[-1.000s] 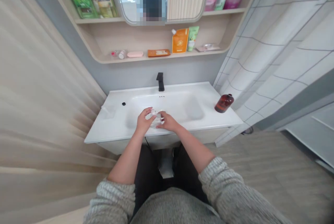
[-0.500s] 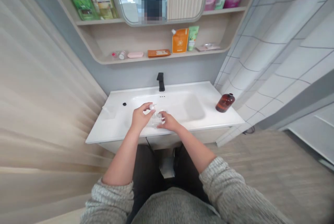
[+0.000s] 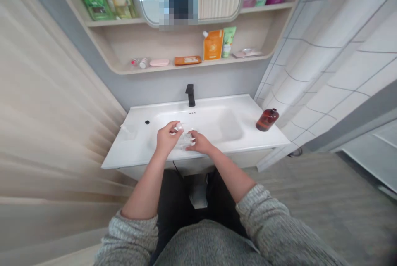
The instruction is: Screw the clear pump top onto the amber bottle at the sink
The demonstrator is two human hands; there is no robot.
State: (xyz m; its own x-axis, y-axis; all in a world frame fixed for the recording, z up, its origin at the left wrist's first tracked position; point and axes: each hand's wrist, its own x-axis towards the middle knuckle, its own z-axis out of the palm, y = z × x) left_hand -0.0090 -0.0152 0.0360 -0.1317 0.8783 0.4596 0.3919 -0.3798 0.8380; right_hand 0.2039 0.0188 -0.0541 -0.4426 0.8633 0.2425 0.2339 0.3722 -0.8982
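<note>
Over the front of the white sink (image 3: 214, 123), my left hand (image 3: 167, 137) pinches a small white pump top (image 3: 180, 126) between thumb and fingers. My right hand (image 3: 200, 142) is wrapped round the right side of a clear bottle (image 3: 185, 141), just below and to the right of the pump top. Whether the pump top is seated on the bottle is too small to tell. A black faucet (image 3: 190, 96) stands behind the basin. At the counter's right end is a brown bottle (image 3: 267, 120) with an open neck.
A clear container (image 3: 127, 132) sits on the counter's left end, near a black round cap (image 3: 147, 122). On the shelf (image 3: 120, 69) above are an orange pouch (image 3: 213, 45), a green tube (image 3: 228, 42) and a pink box (image 3: 159, 62). A curtain (image 3: 56, 92) hangs at left.
The view has shifted slightly. Both hands keep nearly the same hold on the pump top and the clear bottle.
</note>
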